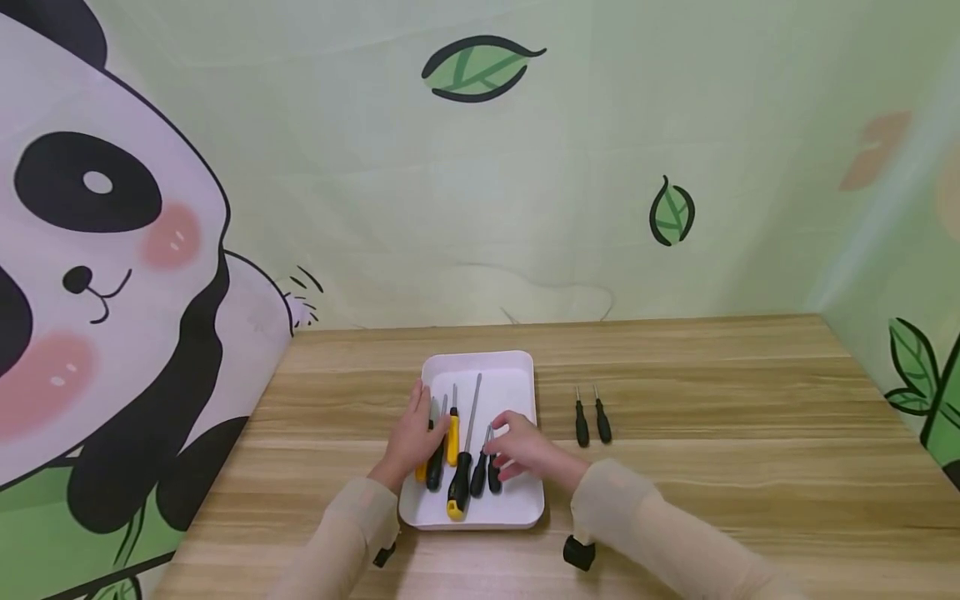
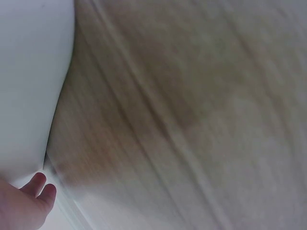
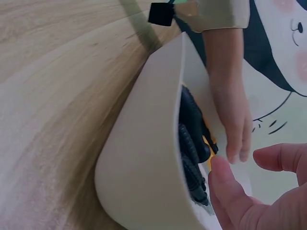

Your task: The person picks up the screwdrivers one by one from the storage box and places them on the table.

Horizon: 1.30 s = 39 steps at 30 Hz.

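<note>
A white tray [image 1: 517, 508] holds several screwdrivers, side by side. Among them are a yellow-handled screwdriver [image 1: 453, 440], a large black-and-yellow screwdriver [image 1: 460, 487] and two small black screwdrivers, the left one [image 1: 478, 479] beside the right one [image 1: 494, 479]. My left hand [image 1: 408, 440] rests at the tray's left rim, fingers extended, the thumb reaching over the handles and partly hiding them. Over the tray's right side is my right hand [image 1: 522, 448], close to the small black screwdrivers. In the right wrist view its thumb and finger [image 3: 278, 157] stand apart with nothing between them.
Two more small black screwdrivers, one [image 1: 582, 427] left of the other [image 1: 603, 423], lie on the wooden table [image 1: 712, 483] right of the tray. A printed backdrop [image 1: 570, 200] with a panda and leaves rises behind the table.
</note>
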Each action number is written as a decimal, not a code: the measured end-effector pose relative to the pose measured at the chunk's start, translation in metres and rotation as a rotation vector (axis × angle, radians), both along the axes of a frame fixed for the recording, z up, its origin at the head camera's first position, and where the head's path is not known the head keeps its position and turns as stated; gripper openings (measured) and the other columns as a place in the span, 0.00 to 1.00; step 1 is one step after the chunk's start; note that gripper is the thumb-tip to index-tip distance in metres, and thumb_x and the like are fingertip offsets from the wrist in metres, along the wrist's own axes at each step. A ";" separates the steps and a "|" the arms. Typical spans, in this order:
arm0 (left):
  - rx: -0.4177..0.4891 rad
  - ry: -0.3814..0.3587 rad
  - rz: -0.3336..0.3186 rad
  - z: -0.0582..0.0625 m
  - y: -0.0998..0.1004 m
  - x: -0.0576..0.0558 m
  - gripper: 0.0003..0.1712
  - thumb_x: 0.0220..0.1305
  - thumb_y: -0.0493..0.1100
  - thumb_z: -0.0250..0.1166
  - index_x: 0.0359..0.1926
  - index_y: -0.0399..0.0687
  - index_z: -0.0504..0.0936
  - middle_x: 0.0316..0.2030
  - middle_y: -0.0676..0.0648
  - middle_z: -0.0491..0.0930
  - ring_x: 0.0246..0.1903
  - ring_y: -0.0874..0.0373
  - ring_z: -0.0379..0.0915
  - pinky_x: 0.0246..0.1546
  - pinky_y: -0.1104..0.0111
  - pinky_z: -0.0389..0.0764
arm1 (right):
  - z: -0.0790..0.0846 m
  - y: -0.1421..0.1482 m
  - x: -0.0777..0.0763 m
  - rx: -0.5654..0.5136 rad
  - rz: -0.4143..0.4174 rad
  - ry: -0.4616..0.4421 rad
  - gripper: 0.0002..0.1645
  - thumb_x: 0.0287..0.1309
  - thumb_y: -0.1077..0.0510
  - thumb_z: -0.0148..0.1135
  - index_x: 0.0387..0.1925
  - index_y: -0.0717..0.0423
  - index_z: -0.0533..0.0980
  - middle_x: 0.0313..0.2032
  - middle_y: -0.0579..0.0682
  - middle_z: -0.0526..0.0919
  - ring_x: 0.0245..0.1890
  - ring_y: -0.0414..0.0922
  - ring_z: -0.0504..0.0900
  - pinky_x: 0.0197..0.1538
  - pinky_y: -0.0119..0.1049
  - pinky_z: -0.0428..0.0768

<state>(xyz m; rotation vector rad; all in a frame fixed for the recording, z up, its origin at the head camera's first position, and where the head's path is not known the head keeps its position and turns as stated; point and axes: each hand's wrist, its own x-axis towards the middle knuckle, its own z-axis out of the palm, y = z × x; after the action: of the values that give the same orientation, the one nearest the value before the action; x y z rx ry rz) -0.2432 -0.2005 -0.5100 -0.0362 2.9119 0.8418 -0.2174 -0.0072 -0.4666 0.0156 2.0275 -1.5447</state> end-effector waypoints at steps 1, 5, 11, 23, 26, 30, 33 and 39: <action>-0.001 0.000 -0.001 0.000 0.000 0.000 0.42 0.61 0.56 0.50 0.68 0.41 0.44 0.69 0.45 0.35 0.66 0.46 0.45 0.63 0.54 0.54 | -0.001 -0.001 0.000 0.014 -0.001 0.005 0.25 0.51 0.64 0.57 0.51 0.63 0.61 0.36 0.56 0.75 0.27 0.47 0.76 0.23 0.35 0.80; 0.000 -0.003 0.002 -0.002 -0.001 0.000 0.42 0.61 0.56 0.50 0.68 0.42 0.43 0.69 0.46 0.34 0.66 0.47 0.45 0.63 0.55 0.54 | -0.004 -0.005 0.003 0.099 0.004 0.039 0.25 0.50 0.64 0.58 0.49 0.61 0.61 0.29 0.54 0.74 0.21 0.44 0.73 0.19 0.33 0.78; 0.001 0.005 -0.009 -0.002 -0.002 0.000 0.43 0.61 0.56 0.50 0.68 0.41 0.43 0.69 0.46 0.34 0.66 0.46 0.45 0.63 0.54 0.54 | -0.009 -0.009 0.006 0.203 0.020 0.115 0.24 0.48 0.64 0.58 0.48 0.60 0.61 0.18 0.50 0.68 0.10 0.41 0.68 0.13 0.29 0.74; -0.006 0.010 -0.005 -0.003 -0.001 -0.001 0.42 0.61 0.56 0.50 0.68 0.41 0.44 0.69 0.46 0.34 0.65 0.46 0.47 0.62 0.54 0.55 | -0.019 -0.018 0.006 0.383 0.042 0.239 0.34 0.43 0.65 0.61 0.53 0.64 0.59 0.31 0.57 0.74 0.10 0.42 0.70 0.12 0.31 0.72; -0.001 0.012 -0.005 -0.003 -0.002 -0.001 0.42 0.61 0.56 0.50 0.68 0.41 0.44 0.69 0.46 0.34 0.65 0.45 0.47 0.63 0.54 0.55 | -0.021 -0.020 0.006 0.401 0.047 0.250 0.33 0.43 0.65 0.62 0.52 0.64 0.59 0.28 0.56 0.73 0.12 0.42 0.70 0.11 0.30 0.71; -0.003 0.023 -0.006 -0.003 -0.001 -0.001 0.42 0.61 0.56 0.50 0.68 0.41 0.44 0.69 0.45 0.35 0.65 0.45 0.47 0.63 0.54 0.55 | -0.024 -0.021 0.004 0.415 0.055 0.265 0.30 0.43 0.65 0.62 0.49 0.63 0.59 0.25 0.55 0.72 0.13 0.43 0.71 0.11 0.29 0.70; -0.005 0.024 -0.003 -0.003 -0.001 0.000 0.42 0.61 0.56 0.50 0.68 0.41 0.44 0.69 0.45 0.35 0.66 0.46 0.47 0.63 0.55 0.55 | -0.025 -0.021 0.005 0.412 0.058 0.275 0.29 0.43 0.66 0.62 0.47 0.63 0.60 0.24 0.54 0.72 0.12 0.43 0.71 0.11 0.30 0.70; -0.002 0.040 -0.011 -0.002 0.000 0.001 0.42 0.61 0.55 0.50 0.67 0.40 0.45 0.69 0.45 0.36 0.65 0.45 0.48 0.63 0.54 0.55 | -0.024 -0.021 0.006 0.429 0.065 0.318 0.26 0.42 0.66 0.62 0.44 0.63 0.60 0.23 0.54 0.72 0.10 0.43 0.71 0.10 0.30 0.70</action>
<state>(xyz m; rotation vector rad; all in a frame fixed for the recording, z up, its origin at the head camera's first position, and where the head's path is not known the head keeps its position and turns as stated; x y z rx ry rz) -0.2425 -0.2009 -0.5124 -0.0036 2.9472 0.8474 -0.2112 -0.0285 -0.4909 -0.1361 2.5508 -1.1001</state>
